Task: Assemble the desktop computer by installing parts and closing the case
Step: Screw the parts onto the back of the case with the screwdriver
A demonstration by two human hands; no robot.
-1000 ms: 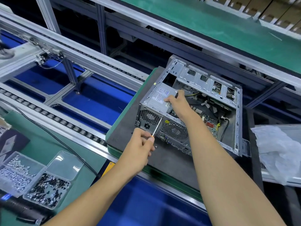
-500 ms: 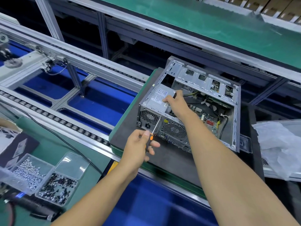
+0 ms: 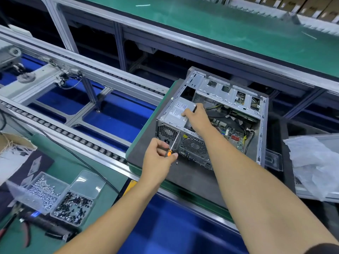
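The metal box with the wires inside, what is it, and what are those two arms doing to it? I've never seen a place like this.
No robot here: a person wears a camera on the head, so you look down along their own arms. The metal box is an open computer case lying on a dark mat beside a roller conveyor. The left hand grips a small screwdriver whose tip meets the back of the case. The right hand rests on the grey power supply inside. At lower left a clear box holds silver and black screws, with pliers nearby. A crumpled plastic bag lies at the right.
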